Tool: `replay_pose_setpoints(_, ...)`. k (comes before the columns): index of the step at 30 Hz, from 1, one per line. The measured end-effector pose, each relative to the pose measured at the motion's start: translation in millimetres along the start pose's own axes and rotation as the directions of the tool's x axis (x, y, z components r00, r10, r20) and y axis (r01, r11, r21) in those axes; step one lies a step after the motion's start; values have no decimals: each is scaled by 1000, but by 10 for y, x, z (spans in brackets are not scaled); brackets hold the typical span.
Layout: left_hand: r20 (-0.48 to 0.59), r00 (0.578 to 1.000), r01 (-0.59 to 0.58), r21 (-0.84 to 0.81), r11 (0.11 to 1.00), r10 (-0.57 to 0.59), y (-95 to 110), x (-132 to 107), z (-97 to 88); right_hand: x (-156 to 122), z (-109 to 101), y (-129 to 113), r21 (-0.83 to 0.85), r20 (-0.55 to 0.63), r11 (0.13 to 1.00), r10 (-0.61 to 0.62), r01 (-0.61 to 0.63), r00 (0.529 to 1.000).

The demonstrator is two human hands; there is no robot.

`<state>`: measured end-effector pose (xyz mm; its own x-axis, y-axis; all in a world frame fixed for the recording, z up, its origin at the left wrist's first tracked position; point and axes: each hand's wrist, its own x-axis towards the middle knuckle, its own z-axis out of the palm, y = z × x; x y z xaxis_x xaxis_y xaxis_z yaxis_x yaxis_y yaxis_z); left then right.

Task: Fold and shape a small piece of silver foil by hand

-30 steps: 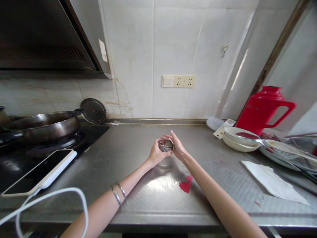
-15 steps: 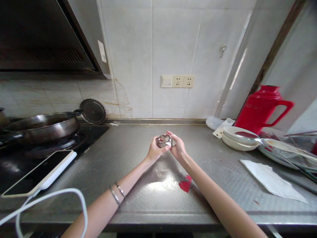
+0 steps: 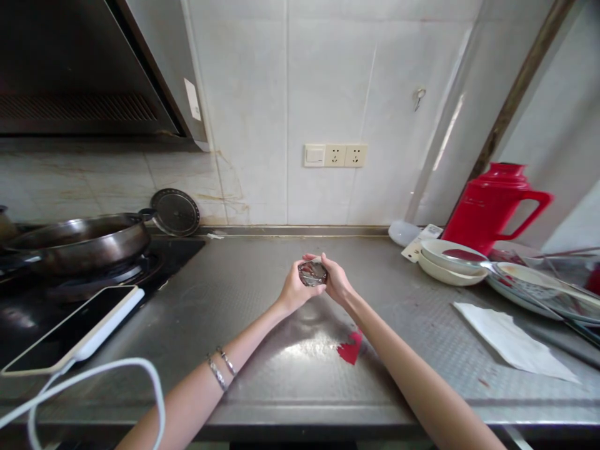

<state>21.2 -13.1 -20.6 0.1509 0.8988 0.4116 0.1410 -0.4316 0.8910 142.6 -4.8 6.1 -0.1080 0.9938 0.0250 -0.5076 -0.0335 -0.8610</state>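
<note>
A small shiny, roundish silver-and-dark object [image 3: 313,274] is held between both hands above the middle of the steel counter [image 3: 244,275]. Its surface reflects like metal, foil or clear plastic; the exact kind cannot be made out. My left hand [image 3: 293,289] is closed round its left and lower side, thumb along the near edge. Around the right and far side my right hand [image 3: 337,279] is curled, fingers partly hidden behind the object. A torn red scrap [image 3: 350,348] lies on the counter, left of my right forearm.
At left, a pan [image 3: 89,240] sits on the stove beside a phone [image 3: 70,328] with a white cable [image 3: 135,362]. On the right stand a red thermos [image 3: 492,203], stacked bowls [image 3: 450,269] and plates [image 3: 529,290], near a white paper napkin [image 3: 510,340].
The shiny object has turned within my hands and shows a rounder, darker face. My right fingers have shifted round its top. The view has moved only slightly.
</note>
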Motion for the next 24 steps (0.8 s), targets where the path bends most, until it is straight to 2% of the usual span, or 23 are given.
replay_pose_setpoints(12, -161, 987, -2, -88, 996, -12, -21, -12, 48, 39, 15, 120, 62, -16, 995, -75, 75, 997)
replay_pose_setpoints(16, -260, 965, 7, -46, 999, -18, 18, -3, 25, 46, 18, 175, 42, 14, 992, -122, 122, 992)
replay_pose_setpoints(20, -344, 937, 31, -86, 996, -59, 5, 50, -26, 57, 43, 291, 38, 21, 975, -219, 218, 975)
replay_pose_setpoints(24, -341, 937, 54, -86, 995, -80, -84, 82, -24, 100, 28, 387, 12, -24, 973, -231, 231, 973)
